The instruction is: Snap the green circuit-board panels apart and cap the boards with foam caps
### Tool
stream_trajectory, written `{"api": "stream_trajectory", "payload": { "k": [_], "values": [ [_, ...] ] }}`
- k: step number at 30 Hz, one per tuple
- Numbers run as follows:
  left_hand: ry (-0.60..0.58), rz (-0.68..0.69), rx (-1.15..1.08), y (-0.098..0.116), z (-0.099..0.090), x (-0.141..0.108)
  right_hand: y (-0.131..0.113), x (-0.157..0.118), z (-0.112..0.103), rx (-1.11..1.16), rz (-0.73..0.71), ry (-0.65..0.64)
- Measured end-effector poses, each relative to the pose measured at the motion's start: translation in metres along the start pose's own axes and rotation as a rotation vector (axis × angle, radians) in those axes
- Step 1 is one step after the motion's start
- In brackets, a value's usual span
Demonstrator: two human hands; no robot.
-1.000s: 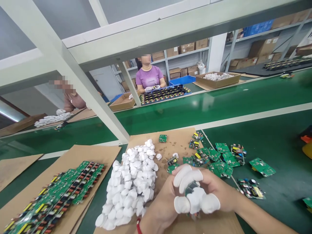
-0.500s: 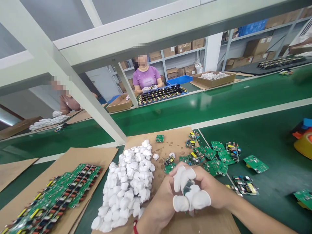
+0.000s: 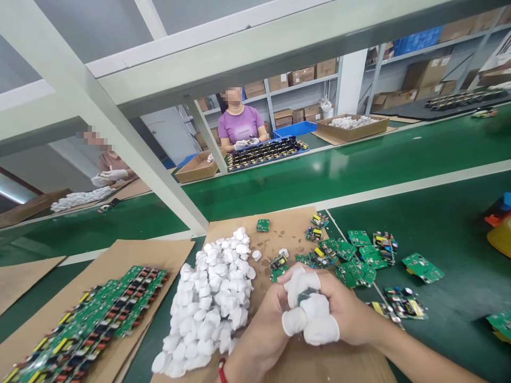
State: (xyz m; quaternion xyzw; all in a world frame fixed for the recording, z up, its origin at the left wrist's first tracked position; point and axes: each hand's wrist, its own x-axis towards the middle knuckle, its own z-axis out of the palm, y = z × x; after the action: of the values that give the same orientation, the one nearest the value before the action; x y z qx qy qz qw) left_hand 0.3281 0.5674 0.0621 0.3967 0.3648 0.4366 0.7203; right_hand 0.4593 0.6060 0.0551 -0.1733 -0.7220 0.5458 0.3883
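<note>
My left hand point(image 3: 275, 306) and my right hand point(image 3: 337, 300) are drawn together over the cardboard, white finger cots on their fingertips. Between the fingers shows a sliver of a dark green circuit board point(image 3: 305, 295), gripped by both hands and mostly hidden by them. Left of my hands lies a heap of small white rounded pieces point(image 3: 211, 298). Just beyond my fingers, a board with parts facing up point(image 3: 278, 260) lies on the cardboard sheet point(image 3: 295, 229). Several loose green circuit boards point(image 3: 353, 272) are scattered to the right.
Rows of circuit boards point(image 3: 99, 319) rest on another cardboard sheet at left. A pale frame post point(image 3: 147, 165) slants up from the green bench. Across the bench, a person in a purple shirt point(image 3: 240, 125) handles a part behind a filled tray point(image 3: 267, 152). Another person sits at far left.
My fingers have closed further around the board, showing less of it. At far left, the other person's gloved hands have come together. The view has shifted slightly.
</note>
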Motion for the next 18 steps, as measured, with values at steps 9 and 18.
{"api": "stream_trajectory", "payload": {
  "k": [9, 18],
  "values": [
    [0.061, 0.036, 0.028, 0.002, 0.002, -0.001, -0.002, -0.001, -0.007, 0.21, 0.054, -0.064],
    [0.198, 0.125, -0.184, 0.003, -0.002, 0.001, -0.002, -0.005, -0.012, -0.304, -0.107, 0.056]
  ]
}}
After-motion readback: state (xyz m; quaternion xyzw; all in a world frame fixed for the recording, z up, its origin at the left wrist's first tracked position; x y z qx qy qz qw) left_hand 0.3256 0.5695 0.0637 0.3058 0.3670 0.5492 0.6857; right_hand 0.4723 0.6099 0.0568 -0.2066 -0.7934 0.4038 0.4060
